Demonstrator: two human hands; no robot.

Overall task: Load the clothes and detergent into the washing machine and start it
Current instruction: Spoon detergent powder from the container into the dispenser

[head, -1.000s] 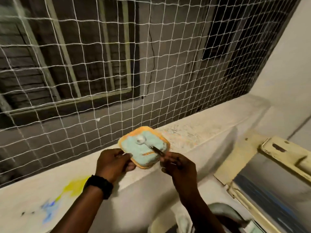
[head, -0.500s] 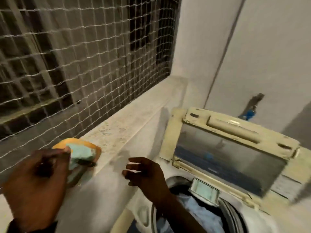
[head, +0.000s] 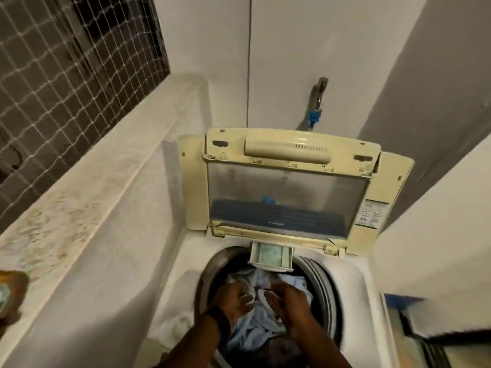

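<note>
Item: top-loading washing machine, white body, set in a narrow corner beside a rough plastered ledge on the left. Lid: yellowed cream plastic with a clear window panel, standing upright at the far side. Markings: one printed sticker on the lid's right flange, several lines of small text and symbols (too small and soft to read); no brand name legible anywhere. Drum: uncovered, steel rim, holding clothes in pale blue and white, heaped inside. A small rectangular tray juts over the far edge of the drum mouth, just below the lid. Left hand: over the drum's left side, palm turned inward, fingers straight and slightly spread, holding nothing, with a dark wristband on the forearm. Right hand: just beside the left, low over the clothes, back of the hand up, motion-blurred; whether it grasps fabric cannot be told. Orange-rimmed container: on the ledge at the left frame edge, blurred, well apart from both hands. Far wall: tap with a blue fitting above the lid. Upper left: white netting across a dark opening.
</note>
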